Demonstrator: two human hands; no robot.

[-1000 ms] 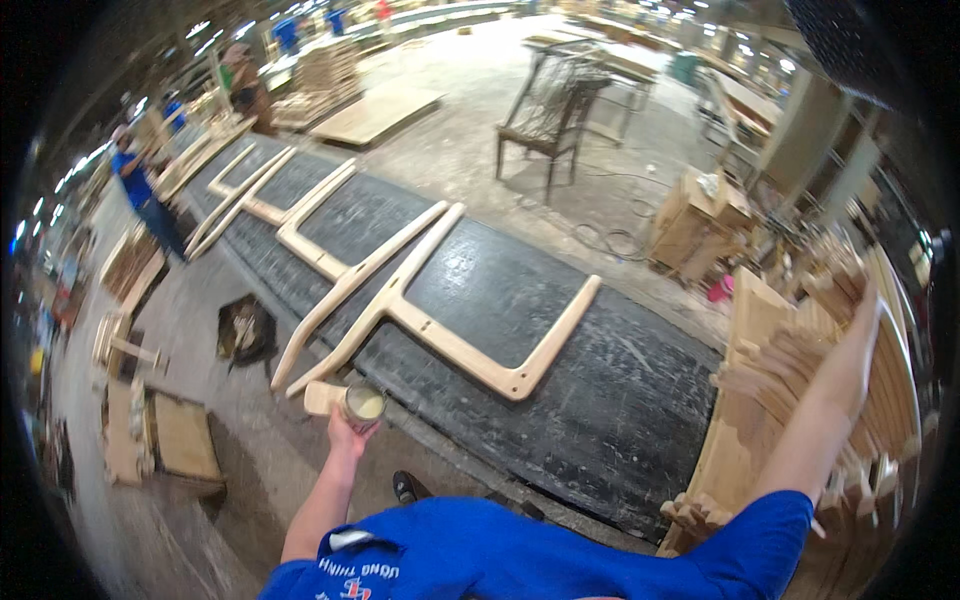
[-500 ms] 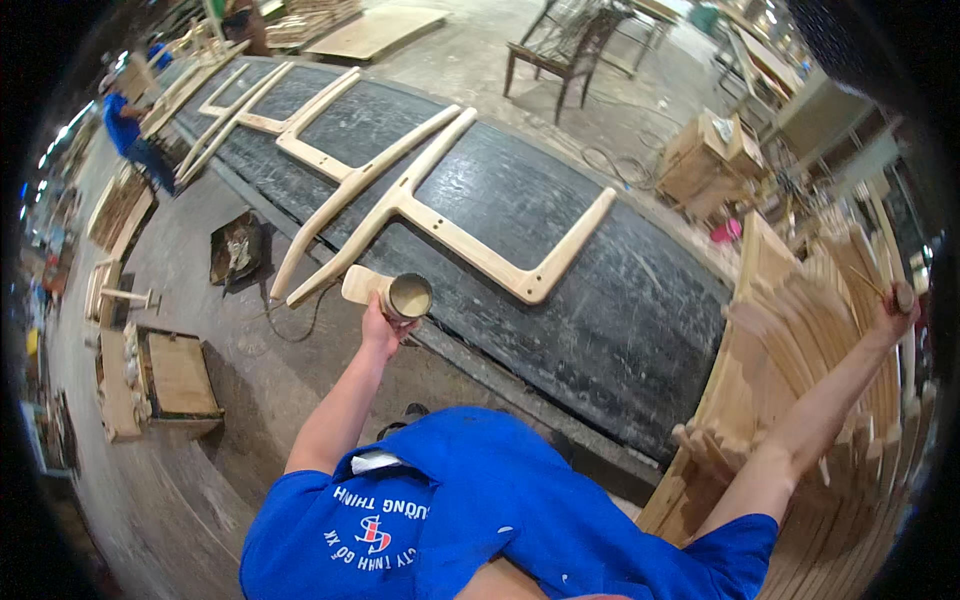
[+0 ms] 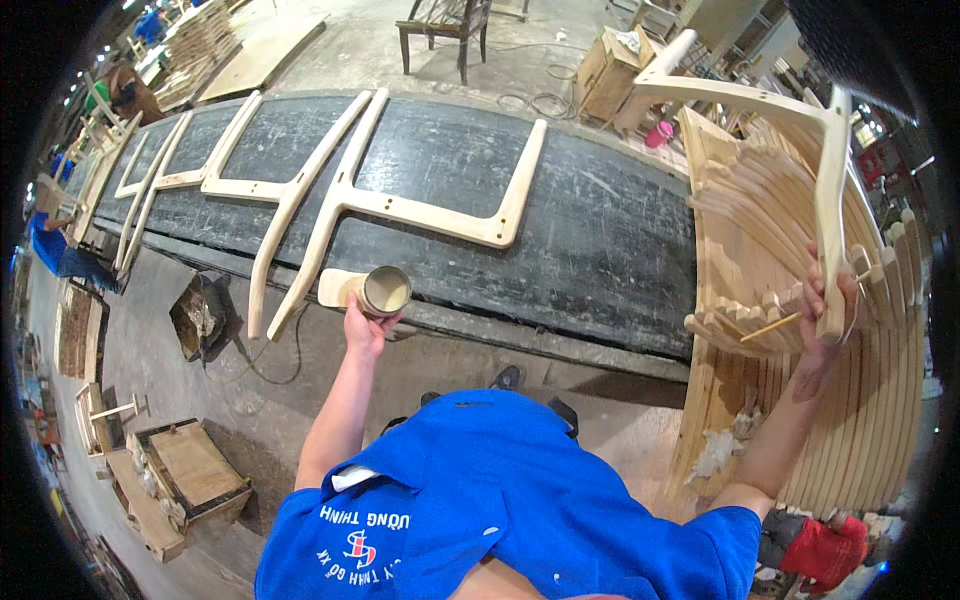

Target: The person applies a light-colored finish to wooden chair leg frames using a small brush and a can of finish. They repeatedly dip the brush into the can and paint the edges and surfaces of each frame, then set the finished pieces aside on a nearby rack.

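My left hand [image 3: 366, 330] is closed round a can [image 3: 374, 302] of pale tan paste, with a flat wooden piece [image 3: 336, 288] held alongside it. Out to the right, my right hand [image 3: 832, 305] grips the lower end of a wooden chair side frame [image 3: 833, 180], which is raised above a stack of similar parts [image 3: 830, 420]. A thin yellowish stick [image 3: 770, 328] pokes out from the same hand; its kind cannot be made out. On the black worktable [image 3: 600, 230] ahead lies another pale frame [image 3: 430, 208] with dark holes, and several more lie farther left.
A dark pan-shaped container [image 3: 200, 315] stands on the floor left of the table, near a wooden box [image 3: 200, 465]. A person in blue [image 3: 50, 240] is at the table's far left end. Beyond the table are a dark chair [image 3: 445, 30] and a wooden cabinet [image 3: 610, 75].
My right hand has taken hold of a frame from the stack and lifted it, still keeping the thin stick. The view has turned right; my left hand still holds the can.
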